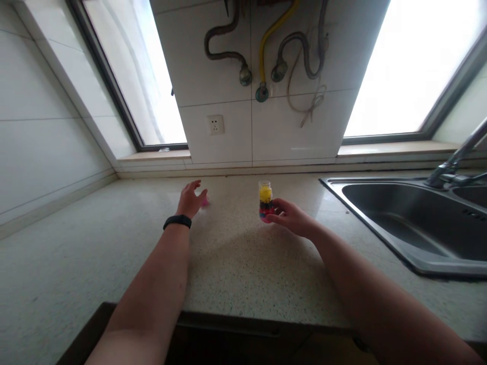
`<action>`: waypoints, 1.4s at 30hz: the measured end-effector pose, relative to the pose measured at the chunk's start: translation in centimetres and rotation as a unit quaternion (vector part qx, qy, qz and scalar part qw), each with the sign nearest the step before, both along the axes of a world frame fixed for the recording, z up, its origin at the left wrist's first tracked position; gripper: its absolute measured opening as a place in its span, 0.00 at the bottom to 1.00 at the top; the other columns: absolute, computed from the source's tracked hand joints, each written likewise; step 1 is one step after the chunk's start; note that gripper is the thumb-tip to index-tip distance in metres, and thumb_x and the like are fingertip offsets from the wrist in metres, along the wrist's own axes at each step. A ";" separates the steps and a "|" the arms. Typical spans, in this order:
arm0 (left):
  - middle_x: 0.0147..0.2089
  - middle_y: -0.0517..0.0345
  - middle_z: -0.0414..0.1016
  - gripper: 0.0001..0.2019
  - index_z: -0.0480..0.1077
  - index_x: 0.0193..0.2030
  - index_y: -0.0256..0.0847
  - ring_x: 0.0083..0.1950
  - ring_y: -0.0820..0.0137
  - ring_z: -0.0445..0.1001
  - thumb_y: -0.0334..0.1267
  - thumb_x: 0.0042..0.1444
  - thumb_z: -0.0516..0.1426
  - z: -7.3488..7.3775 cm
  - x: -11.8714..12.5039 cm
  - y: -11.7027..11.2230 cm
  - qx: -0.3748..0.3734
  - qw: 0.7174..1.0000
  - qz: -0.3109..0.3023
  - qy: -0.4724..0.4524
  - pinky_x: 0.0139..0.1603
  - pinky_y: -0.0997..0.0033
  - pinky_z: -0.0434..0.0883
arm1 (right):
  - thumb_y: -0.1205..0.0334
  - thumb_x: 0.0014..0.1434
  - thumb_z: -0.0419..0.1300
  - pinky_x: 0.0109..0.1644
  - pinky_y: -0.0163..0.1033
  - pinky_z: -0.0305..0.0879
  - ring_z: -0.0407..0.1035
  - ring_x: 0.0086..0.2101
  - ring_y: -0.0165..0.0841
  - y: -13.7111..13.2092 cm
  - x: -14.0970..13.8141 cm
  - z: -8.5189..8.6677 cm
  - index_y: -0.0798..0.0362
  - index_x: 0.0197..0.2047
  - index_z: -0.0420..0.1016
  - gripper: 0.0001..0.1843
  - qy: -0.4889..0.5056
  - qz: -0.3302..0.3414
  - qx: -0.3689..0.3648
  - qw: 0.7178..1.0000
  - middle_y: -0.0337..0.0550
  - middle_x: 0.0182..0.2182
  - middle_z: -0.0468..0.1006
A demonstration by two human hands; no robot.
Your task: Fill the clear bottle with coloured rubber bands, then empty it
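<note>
My right hand point(291, 217) has its fingers and thumb around the lower part of a small clear bottle point(265, 195). The bottle is upright, with a clear top and yellow, dark and red bands down to a pink base. I cannot make out whether the bands are its contents or a label. On the left, my left hand point(190, 199) hovers at the counter with its thumb and fingers apart. Just beyond its thumb lies a small pink object point(205, 199), perhaps touching it and partly hidden; its kind is unclear. A black band point(177, 221) circles my left wrist.
Both hands are over a pale speckled counter point(236, 274). A steel sink point(384, 243) with a faucet point(452, 162) is set into it on the right. Hoses point(266, 40) and a power socket point(215, 124) are on the tiled wall behind, between two windows.
</note>
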State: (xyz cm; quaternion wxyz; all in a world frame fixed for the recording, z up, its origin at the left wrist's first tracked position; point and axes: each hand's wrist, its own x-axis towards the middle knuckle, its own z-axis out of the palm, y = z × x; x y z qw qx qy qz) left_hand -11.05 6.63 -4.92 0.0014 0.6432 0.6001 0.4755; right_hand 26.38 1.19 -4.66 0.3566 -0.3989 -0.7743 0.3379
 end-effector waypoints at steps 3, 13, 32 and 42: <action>0.53 0.40 0.73 0.29 0.65 0.60 0.33 0.53 0.59 0.72 0.46 0.55 0.61 -2.2 -1.5 1.3 -0.096 0.993 0.027 -0.056 0.56 0.59 0.68 | 0.52 0.54 0.66 0.38 0.42 0.67 0.70 0.34 0.34 -0.1 0.0 0.0 0.54 0.48 0.74 0.21 0.003 -0.002 -0.001 1.000 0.47 0.39 0.79; 0.45 0.45 0.78 0.29 0.69 0.56 0.35 0.44 0.61 0.77 0.45 0.48 0.65 -3.5 -2.0 1.2 -0.149 0.986 0.003 -0.072 0.49 0.62 0.70 | 0.52 0.53 0.67 0.37 0.42 0.66 0.69 0.33 0.34 0.4 0.2 -0.5 0.54 0.49 0.74 0.22 -0.013 -0.017 -0.005 1.000 0.47 0.39 0.79; 0.54 0.47 0.76 0.23 0.71 0.53 0.39 0.51 0.68 0.74 0.46 0.52 0.65 3.1 9.6 -3.4 -0.059 0.881 -0.301 -0.360 0.48 0.69 0.71 | 0.51 0.52 0.68 0.37 0.39 0.65 0.68 0.33 0.32 0.5 0.1 -0.9 0.54 0.50 0.73 0.25 -0.022 -0.016 -0.005 1.000 0.46 0.40 0.78; 0.52 0.51 0.76 0.18 0.73 0.50 0.40 0.48 0.70 0.74 0.42 0.55 0.64 3.4 14.7 -6.3 -0.094 0.807 -0.382 -0.441 0.46 0.72 0.71 | 0.53 0.51 0.69 0.36 0.37 0.64 0.68 0.32 0.30 -0.4 -0.2 -0.6 0.52 0.49 0.73 0.24 -0.048 -0.004 0.021 0.999 0.42 0.38 0.78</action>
